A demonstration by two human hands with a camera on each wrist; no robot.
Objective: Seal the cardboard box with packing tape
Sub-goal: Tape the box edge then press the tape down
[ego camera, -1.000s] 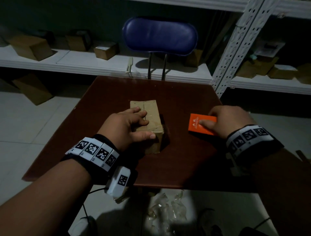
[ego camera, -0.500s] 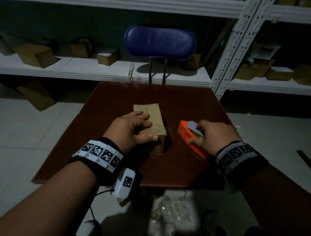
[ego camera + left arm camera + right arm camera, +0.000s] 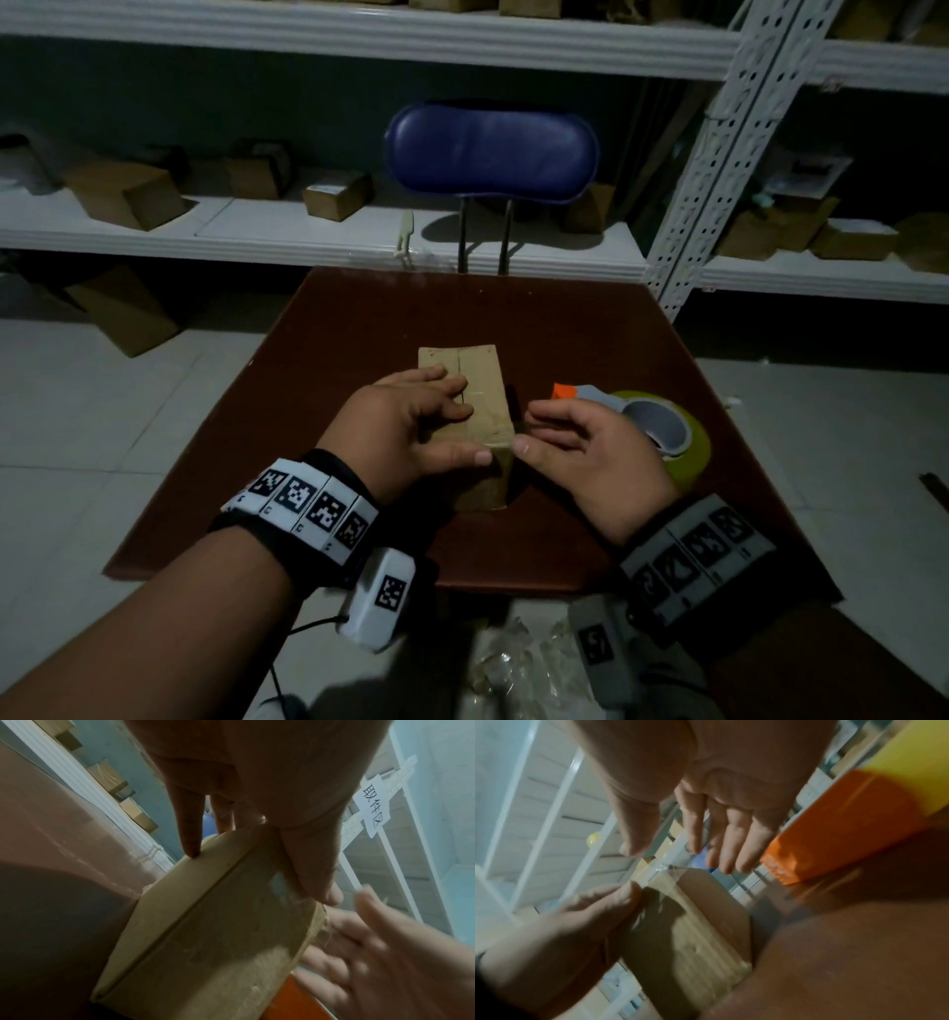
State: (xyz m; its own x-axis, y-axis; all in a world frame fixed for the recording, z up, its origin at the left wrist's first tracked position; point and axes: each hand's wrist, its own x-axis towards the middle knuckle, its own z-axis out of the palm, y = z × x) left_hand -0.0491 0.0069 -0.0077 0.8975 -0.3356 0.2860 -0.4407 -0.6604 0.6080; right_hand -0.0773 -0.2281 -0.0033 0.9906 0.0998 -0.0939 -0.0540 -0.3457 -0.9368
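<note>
A small cardboard box (image 3: pixel 482 380) stands mid-table. My left hand (image 3: pixel 411 431) rests on its top, fingers fairly straight across the centre seam and the thumb along the near edge; the left wrist view shows the fingers (image 3: pixel 189 833) pressing the box (image 3: pixel 210 923). A glossy patch of clear tape (image 3: pixel 279 885) lies by the thumb. My right hand (image 3: pixel 580 447) hovers open just right of the box, thumb tip near its near corner, holding nothing. The orange tape dispenser (image 3: pixel 565 391) with its yellowish roll (image 3: pixel 690 452) lies behind that hand.
The brown table (image 3: pixel 565 329) ends close to my wrists. A blue chair (image 3: pixel 490 149) stands at the far edge. White shelves (image 3: pixel 257 236) with several cardboard boxes run behind, and a perforated rack post (image 3: pixel 719 154) rises at right. Crumpled plastic (image 3: pixel 529 668) lies on the floor.
My right hand has let go of the orange dispenser and moved left to the box's near right corner. The dispenser now lies with its roll showing. My left hand stays on the box.
</note>
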